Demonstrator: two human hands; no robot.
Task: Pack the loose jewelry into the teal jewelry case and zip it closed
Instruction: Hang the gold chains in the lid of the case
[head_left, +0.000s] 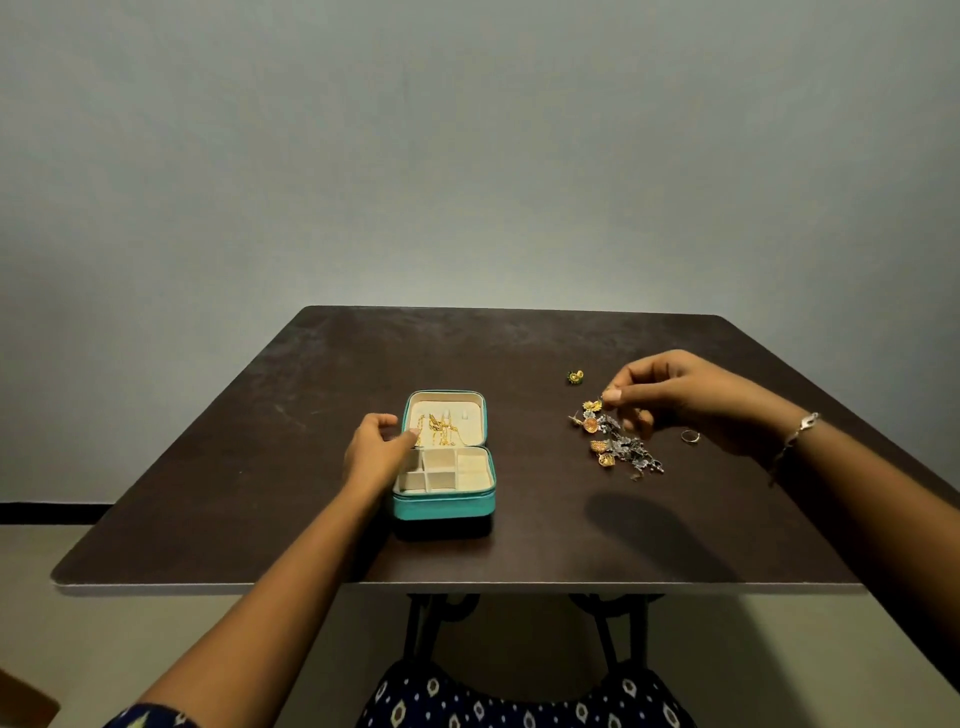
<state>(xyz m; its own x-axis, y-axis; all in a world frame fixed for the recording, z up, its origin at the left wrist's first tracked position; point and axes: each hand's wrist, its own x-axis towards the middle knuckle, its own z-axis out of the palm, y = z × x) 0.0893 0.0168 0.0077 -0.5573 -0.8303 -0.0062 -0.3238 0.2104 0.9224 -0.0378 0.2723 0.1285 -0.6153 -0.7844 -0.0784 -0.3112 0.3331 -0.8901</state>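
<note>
The left hand (375, 448) lies against the left side of the open teal case (441, 506). Its thumb is outside the lid's left wall and its forefinger reaches over that wall toward the gold chains (441, 428). Whether the two squeeze the wall cannot be told. The right hand (691, 400), a thin bracelet (800, 428) on its wrist, hangs over the far end of the jewelry pile (621, 447). Its fingers are curled, and thumb and forefinger pinch a small piece (604, 399) too tiny to make out.

The case sits near the middle of the tabletop (260, 467), a little toward the left edge, unzipped and lying flat in two halves. The far half is a shallow cream-lined tray holding the tangle of gold chains. The near half is split by cream dividers into small square cells on the left and larger ones on the right. Its outer wall is smooth teal with a zip line along the rim.

The pile lies toward the right edge, a loose mix of gold flower-shaped and round pieces and dark silvery bits. A plain ring (690, 436) lies just beside it under the right hand, and a small green-and-gold piece (574, 376) sits apart toward the far edge.

The tabletop is dark brown and matte, with rounded corners and a pale rim, on black curved metal legs (605, 634). Dark blue patterned cloth (519, 701) shows below the near edge.
</note>
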